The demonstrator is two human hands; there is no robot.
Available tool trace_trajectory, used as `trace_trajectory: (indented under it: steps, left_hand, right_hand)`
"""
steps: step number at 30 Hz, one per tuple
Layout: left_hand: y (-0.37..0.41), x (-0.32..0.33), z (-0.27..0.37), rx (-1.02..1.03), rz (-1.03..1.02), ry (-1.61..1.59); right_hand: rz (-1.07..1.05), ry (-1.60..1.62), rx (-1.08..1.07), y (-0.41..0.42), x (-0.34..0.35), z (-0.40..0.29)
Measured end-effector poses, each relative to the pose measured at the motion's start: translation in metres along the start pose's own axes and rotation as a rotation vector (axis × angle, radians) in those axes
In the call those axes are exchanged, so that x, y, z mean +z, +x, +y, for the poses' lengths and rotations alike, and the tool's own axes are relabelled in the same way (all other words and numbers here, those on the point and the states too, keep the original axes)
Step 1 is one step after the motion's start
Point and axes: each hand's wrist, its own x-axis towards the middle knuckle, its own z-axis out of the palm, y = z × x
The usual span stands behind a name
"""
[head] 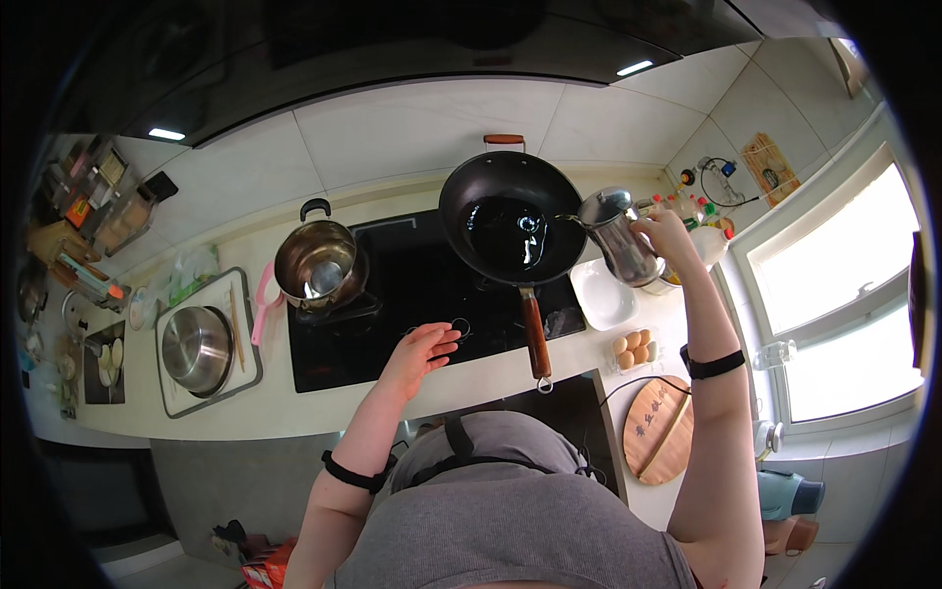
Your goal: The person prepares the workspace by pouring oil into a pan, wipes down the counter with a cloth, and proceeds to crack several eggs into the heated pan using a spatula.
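Observation:
My right hand grips the handle of a lidded stainless-steel oil pot. Its thin spout reaches over the right rim of a dark wok, and the pot leans slightly towards it. Glossy liquid lies in the bottom of the wok. Whether any is running from the spout is too small to tell. The wok's wooden handle points towards me. Near the front edge of the black glass cooktop my left hand hovers with nothing in it, its fingers apart, close to a control knob.
Left of the wok stands a steel pot, with a pink-handled strainer beside it. A steel bowl rests on a tray. At right are a white dish, several eggs, a wooden lid and bottles.

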Motion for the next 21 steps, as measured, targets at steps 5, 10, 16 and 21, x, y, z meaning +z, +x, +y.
trace_trajectory:
  steps: [5,10,16,21]
  left_hand:
    - [0.005,0.006,0.001,-0.026,-0.062,0.052]
    - [0.015,0.021,-0.005,-0.079,-0.136,0.117]
    - [0.033,0.04,-0.017,-0.126,-0.252,0.239]
    - [0.05,0.061,-0.037,-0.163,-0.37,0.383]
  right_hand:
    - [0.002,-0.053,0.001,-0.005,0.007,0.0]
    - [-0.015,-0.049,0.067,-0.016,0.009,-0.014]
    - [-0.016,-0.062,0.095,-0.027,0.007,-0.03]
    - [-0.035,-0.131,0.165,-0.039,0.003,-0.047]
